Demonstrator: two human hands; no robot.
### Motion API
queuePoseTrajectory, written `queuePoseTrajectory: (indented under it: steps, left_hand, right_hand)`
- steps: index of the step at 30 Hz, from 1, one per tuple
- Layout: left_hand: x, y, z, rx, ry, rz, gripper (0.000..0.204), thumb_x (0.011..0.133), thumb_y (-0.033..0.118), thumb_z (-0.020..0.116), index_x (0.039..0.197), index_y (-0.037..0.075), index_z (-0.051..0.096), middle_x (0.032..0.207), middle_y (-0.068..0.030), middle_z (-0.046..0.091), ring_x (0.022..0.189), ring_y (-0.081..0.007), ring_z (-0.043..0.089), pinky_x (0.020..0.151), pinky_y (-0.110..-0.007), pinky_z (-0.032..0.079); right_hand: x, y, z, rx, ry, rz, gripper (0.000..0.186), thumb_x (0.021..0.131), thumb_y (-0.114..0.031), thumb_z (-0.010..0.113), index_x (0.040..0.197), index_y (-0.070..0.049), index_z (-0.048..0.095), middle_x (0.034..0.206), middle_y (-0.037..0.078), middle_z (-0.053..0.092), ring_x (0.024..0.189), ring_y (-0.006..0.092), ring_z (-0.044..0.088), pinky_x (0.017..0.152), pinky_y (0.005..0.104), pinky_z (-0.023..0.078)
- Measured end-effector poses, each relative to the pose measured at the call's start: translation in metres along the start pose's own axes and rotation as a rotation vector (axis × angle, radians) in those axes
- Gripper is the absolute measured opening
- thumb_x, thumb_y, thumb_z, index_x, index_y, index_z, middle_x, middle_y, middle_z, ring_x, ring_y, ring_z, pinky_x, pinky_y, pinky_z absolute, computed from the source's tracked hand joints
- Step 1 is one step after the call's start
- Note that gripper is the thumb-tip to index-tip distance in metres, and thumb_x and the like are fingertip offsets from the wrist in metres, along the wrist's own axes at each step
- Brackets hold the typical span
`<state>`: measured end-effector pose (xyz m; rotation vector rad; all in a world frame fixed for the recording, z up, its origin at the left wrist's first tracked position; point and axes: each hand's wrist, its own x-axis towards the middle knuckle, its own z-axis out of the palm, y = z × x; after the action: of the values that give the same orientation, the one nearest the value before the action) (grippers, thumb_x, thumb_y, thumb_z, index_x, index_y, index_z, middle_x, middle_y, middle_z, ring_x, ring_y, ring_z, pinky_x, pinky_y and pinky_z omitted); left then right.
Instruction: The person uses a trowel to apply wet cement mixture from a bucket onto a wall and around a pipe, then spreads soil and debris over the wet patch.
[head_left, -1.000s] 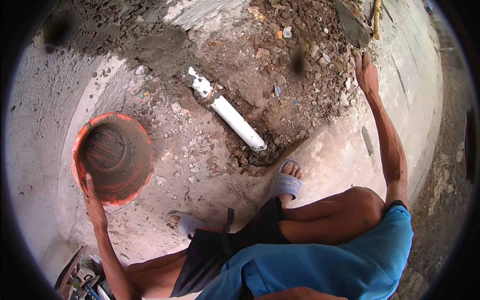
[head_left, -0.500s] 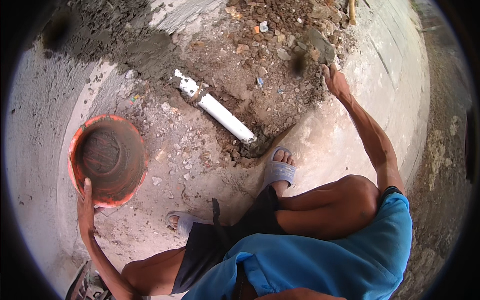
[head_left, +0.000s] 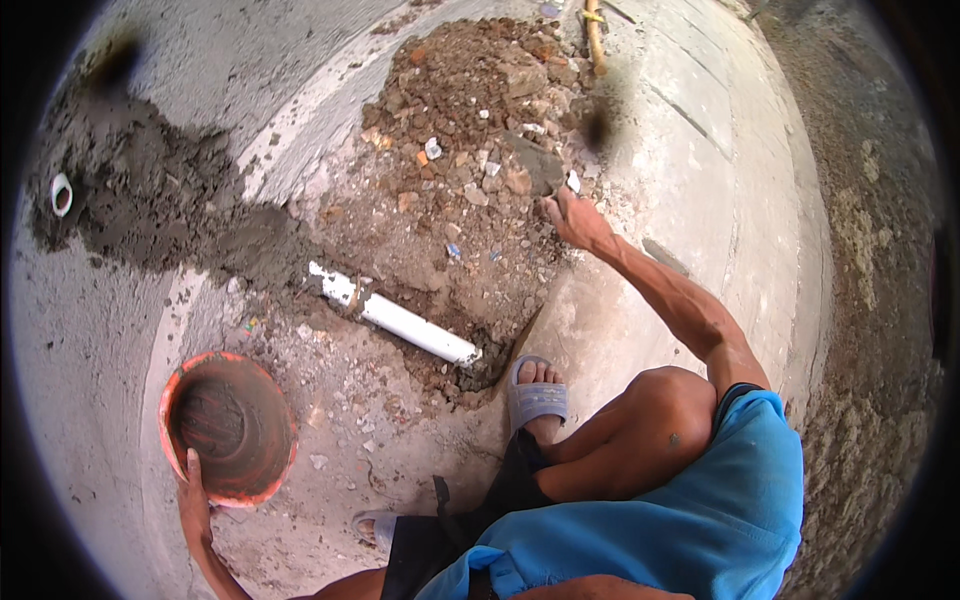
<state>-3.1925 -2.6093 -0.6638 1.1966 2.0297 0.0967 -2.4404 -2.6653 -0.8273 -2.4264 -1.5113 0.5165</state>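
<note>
My left hand point(head_left: 194, 496) grips the near-left rim of an orange-red basin point(head_left: 285, 465), its thumb over the inside and the other fingers mostly hidden behind the wall. Wet grey mortar point(head_left: 215, 420) coats the basin's inside. Out to the far right, my right hand point(head_left: 577, 218) is closed around what looks like a trowel point(head_left: 538, 165); its grey, mortar-smeared blade points away over the rubble, and the handle is hidden in my fist. Between my hands, a white plastic pipe point(head_left: 415, 330) lies slanted in a dug-out hollow, its left end near grey mortar.
Loose soil and rubble point(head_left: 470, 90) are heaped ahead. Wet mortar point(head_left: 140, 190) covers the wall base at left, around a white pipe opening point(head_left: 62, 195). A wooden handle point(head_left: 595, 40) lies at the far end. My sandalled foot point(head_left: 540, 400) stands beside the pipe's near end.
The view has shifted, so the pipe and basin appear lower and more of the left wall shows. My left hand stays on the basin rim; my right still holds the trowel over the rubble.
</note>
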Motion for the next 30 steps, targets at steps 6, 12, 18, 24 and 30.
queuePoseTrajectory:
  steps: [6,12,18,24,30]
  left_hand:
    - [0.008,-0.008,-0.003,0.080,-0.073,0.046,0.087,0.097,0.068,0.050,0.162,0.018,0.021,0.148,-0.0212,0.051,0.115,-0.0391,0.062,0.079,-0.044,0.056]
    - [0.019,0.017,0.017,0.034,-0.073,0.165,0.094,0.094,0.071,0.051,0.164,0.021,0.013,0.151,-0.0173,0.048,0.117,-0.0326,0.062,0.075,-0.042,0.059]
    - [0.022,-0.001,0.010,-0.089,-0.031,0.209,0.092,0.095,0.069,0.051,0.163,0.017,0.016,0.154,-0.0162,0.045,0.127,-0.0304,0.056,0.088,-0.041,0.051]
    - [0.023,-0.017,0.018,-0.284,-0.012,0.213,0.084,0.100,0.062,0.049,0.159,0.005,0.029,0.157,-0.0180,0.040,0.141,-0.0316,0.042,0.114,-0.041,0.033]
    - [0.014,-0.034,0.005,-0.190,0.085,0.141,0.081,0.103,0.057,0.049,0.157,-0.001,0.031,0.159,-0.0180,0.038,0.143,-0.0311,0.040,0.119,-0.041,0.031]
  right_hand:
    - [-0.021,-0.019,-0.004,-0.069,0.082,-0.084,0.041,0.106,-0.041,0.046,0.106,0.001,0.045,0.063,0.030,0.061,0.059,0.0509,0.062,0.056,0.0582,0.049]
    - [-0.065,-0.027,-0.016,-0.150,0.195,-0.149,0.042,0.105,-0.047,0.045,0.112,-0.006,0.050,0.087,0.025,0.069,0.074,0.0460,0.068,0.062,0.0564,0.054]
    - [-0.017,0.117,-0.029,-0.023,0.320,0.459,0.065,0.106,-0.055,0.034,0.109,0.007,0.055,0.093,0.038,0.066,0.092,0.0551,0.065,0.079,0.0602,0.050]
    - [0.008,0.163,0.014,-0.012,0.261,0.434,0.064,0.106,-0.053,0.035,0.107,0.007,0.057,0.081,0.031,0.068,0.063,0.0420,0.068,0.058,0.0514,0.054]
    - [-0.038,0.023,0.007,0.287,-0.095,0.573,0.059,0.104,-0.052,0.040,0.109,0.004,0.058,0.093,0.037,0.066,0.094,0.0524,0.066,0.083,0.0554,0.051]
